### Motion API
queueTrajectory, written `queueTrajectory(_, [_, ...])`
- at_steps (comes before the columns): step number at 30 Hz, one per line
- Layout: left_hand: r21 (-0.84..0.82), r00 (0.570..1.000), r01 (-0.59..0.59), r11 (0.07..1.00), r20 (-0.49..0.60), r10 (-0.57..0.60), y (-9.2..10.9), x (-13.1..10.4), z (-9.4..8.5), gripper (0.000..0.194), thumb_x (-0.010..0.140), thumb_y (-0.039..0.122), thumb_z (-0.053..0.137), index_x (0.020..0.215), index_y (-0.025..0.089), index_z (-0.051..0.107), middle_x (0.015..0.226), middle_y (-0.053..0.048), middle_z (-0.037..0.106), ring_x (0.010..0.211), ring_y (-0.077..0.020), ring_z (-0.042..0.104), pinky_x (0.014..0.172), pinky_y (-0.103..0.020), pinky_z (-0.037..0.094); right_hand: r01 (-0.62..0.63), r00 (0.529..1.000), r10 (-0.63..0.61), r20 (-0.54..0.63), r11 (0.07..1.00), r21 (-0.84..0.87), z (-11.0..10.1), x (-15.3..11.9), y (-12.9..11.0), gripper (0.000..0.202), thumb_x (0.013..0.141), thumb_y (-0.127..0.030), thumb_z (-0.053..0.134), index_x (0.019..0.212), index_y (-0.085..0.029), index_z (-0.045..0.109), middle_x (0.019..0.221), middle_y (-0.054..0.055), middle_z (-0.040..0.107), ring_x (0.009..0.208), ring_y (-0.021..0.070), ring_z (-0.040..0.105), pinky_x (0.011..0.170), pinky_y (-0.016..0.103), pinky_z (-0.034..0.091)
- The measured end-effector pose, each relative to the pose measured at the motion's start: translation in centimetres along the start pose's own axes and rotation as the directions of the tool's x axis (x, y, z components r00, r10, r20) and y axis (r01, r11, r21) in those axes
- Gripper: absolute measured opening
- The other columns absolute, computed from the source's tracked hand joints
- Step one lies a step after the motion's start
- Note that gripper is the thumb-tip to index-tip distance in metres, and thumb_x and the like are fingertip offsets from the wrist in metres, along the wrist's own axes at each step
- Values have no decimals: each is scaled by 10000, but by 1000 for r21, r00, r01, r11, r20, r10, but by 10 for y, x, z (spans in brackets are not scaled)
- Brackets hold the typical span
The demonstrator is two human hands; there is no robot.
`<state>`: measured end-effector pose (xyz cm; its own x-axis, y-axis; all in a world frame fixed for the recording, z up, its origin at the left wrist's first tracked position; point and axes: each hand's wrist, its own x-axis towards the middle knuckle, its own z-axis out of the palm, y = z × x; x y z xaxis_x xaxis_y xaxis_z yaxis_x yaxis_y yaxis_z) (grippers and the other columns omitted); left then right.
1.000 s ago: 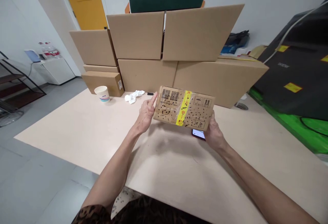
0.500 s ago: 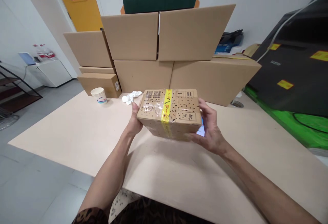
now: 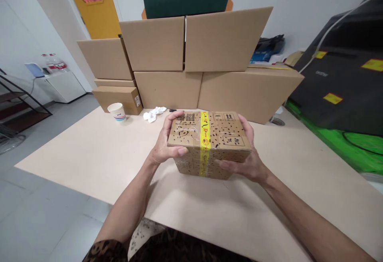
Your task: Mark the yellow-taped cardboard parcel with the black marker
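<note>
The speckled brown cardboard box with yellow tape (image 3: 195, 136), now tipped to show more of its front, sits lower, clamped between the left hand (image 3: 165, 140) and right hand (image 3: 250, 155), apparently just above the pale tabletop (image 3: 98, 150).

"What's around the box (image 3: 191, 132)?"

"It's between my left hand (image 3: 164, 144) and right hand (image 3: 251, 163); stacked cartons (image 3: 167, 88) stand behind on the table (image 3: 119, 158); tissue (image 3: 154, 114) lies left, before them; cup (image 3: 117, 112) farther left."

An office or storeroom; stacked cartons (image 3: 229, 40) crowd the table (image 3: 119, 150); water bottles (image 3: 55, 63) behind.
</note>
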<state>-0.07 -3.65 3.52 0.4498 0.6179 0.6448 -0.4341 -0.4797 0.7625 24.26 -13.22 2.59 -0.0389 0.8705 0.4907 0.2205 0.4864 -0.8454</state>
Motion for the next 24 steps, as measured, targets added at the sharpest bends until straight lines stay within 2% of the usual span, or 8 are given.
queueTrajectory(4, [33,997,-72,997,-10,72,-2,0,2,837,619,639,885,1316,315,552,1305,-82,592,1223,-321,611,1057,-533,516,-20,1000,19,9,999,51,1,1,-2,1324,623,-552,921,1624,-429,63,1657,89,280,1535,408,326,1235,657,342])
queueTrajectory(6, [78,996,-87,993,-8,87,-1,0,0,821,638,678,859,1319,324,568,1334,-89,588,1282,-344,583,1099,-575,476,-26,1000,27,-10,999,47,-1,2,-5,1335,607,-553,927,1632,-421,81,1666,95,283,1535,421,324,1234,668,336])
queueTrajectory(8, [210,997,-82,974,17,80,6,1,-2,811,630,692,859,1306,313,619,1464,-112,527,1424,-397,466,1182,-628,373,-37,999,38,-10,999,31,-4,4,-10,1339,600,-553,929,1641,-400,101,1670,107,294,1530,432,335,1231,671,337])
queueTrajectory(11, [453,995,-46,890,97,2,31,3,-6,757,662,654,862,1311,313,674,1633,-114,387,1554,-440,268,1252,-668,227,-53,998,53,22,999,10,-8,5,-18,1332,613,-547,925,1654,-380,111,1665,117,331,1521,432,368,1224,660,357])
queueTrajectory(13, [560,978,-15,828,180,-104,54,6,-7,714,744,610,822,1381,341,647,1641,-110,392,1555,-428,280,1260,-667,209,-51,998,50,49,999,5,-9,5,-22,1323,625,-542,924,1657,-385,111,1650,113,371,1505,427,402,1208,651,391])
queueTrajectory(18, [797,906,-86,597,312,-287,102,15,2,912,697,643,847,1504,358,533,1573,-142,449,1475,-464,355,1232,-706,219,-11,996,14,93,1000,-29,-8,4,-31,1301,639,-517,931,1656,-389,130,1642,106,391,1467,417,456,1177,625,449])
queueTrajectory(21, [837,883,-120,534,336,-328,113,19,13,986,699,710,810,1542,310,490,1521,-177,457,1428,-469,385,1208,-703,264,39,992,-34,123,998,-39,-6,3,-35,1288,653,-498,931,1657,-383,133,1636,106,398,1477,416,441,1172,619,456])
queueTrajectory(24, [862,887,-125,491,318,-333,112,19,24,985,727,751,763,1563,325,463,1509,-177,447,1411,-465,384,1192,-697,277,73,986,-67,152,997,-36,-4,2,-37,1278,673,-483,924,1656,-393,113,1645,102,387,1493,414,425,1175,617,453])
